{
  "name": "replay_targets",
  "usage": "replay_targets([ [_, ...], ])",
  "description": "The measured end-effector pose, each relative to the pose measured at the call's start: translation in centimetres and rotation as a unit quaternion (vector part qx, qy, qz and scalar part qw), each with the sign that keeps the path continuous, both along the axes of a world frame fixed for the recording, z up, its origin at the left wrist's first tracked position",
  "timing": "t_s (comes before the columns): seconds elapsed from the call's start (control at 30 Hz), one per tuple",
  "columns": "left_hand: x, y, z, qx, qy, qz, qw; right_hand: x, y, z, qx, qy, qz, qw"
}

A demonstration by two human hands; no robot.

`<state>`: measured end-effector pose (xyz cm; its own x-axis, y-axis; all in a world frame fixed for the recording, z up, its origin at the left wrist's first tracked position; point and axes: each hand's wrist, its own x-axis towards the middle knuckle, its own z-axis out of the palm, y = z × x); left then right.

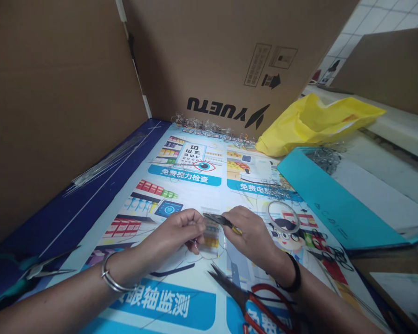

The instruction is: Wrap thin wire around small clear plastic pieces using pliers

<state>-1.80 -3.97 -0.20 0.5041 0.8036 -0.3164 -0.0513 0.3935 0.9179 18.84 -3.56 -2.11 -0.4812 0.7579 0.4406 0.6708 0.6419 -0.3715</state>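
Over the middle of a printed poster sheet, my left hand is closed in a pinch on a thin wire that loops out toward the right. My right hand is wrapped round a pair of small pliers with dark jaws and yellow-and-black handles. The plier jaws point left, close to my left fingertips; whether they touch the wire cannot be made out. Just below my hands lie red-handled scissors, blades pointing up and left. A ring of coiled wire rests right of my right hand.
Green-handled pliers lie at lower left. Straight wires are bundled on the blue strip. Cardboard walls stand behind and left. Wire pieces line the back edge. To the right are a yellow bag and a turquoise box.
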Motion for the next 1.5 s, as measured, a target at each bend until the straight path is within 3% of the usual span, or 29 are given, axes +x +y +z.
replay_targets([
  [1.2, 0.04, -0.15, -0.12, 0.0, -0.068, 0.007, 0.998, -0.04, 0.04, 0.27, 0.032, -0.038, 0.003, 0.999],
  [1.5, 0.01, -0.14, -0.04, -0.019, -0.038, 0.011, 0.999, -0.06, 0.03, 0.29, -0.001, 0.013, -0.004, 1.0],
])
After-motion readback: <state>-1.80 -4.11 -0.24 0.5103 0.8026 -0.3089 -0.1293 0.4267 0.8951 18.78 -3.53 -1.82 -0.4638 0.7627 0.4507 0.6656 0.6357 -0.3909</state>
